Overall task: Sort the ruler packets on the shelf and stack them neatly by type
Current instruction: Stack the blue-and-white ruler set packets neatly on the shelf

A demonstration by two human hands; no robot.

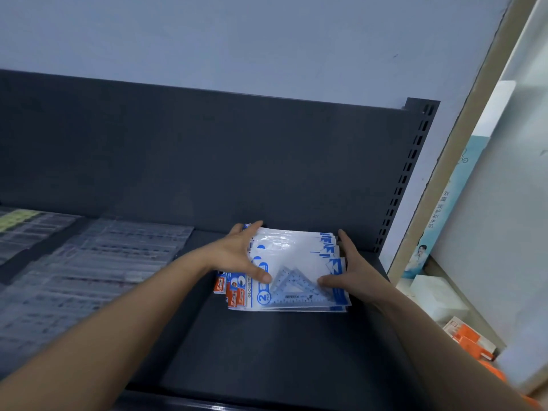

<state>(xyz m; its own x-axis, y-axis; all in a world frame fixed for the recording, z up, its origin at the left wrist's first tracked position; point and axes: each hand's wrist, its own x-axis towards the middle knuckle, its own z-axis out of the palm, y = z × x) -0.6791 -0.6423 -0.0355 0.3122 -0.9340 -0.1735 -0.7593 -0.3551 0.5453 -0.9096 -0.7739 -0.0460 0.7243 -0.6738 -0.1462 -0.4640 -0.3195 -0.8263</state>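
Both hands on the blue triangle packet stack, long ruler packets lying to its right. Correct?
No. The head view shows the left hand and right hand on the triangle packet stack, but the long ruler packets lie to its left, not its right.

The dark shelf (267, 351) bears a pile of set-square packets (296, 250) at right, clear ruler packets (98, 262) at left.
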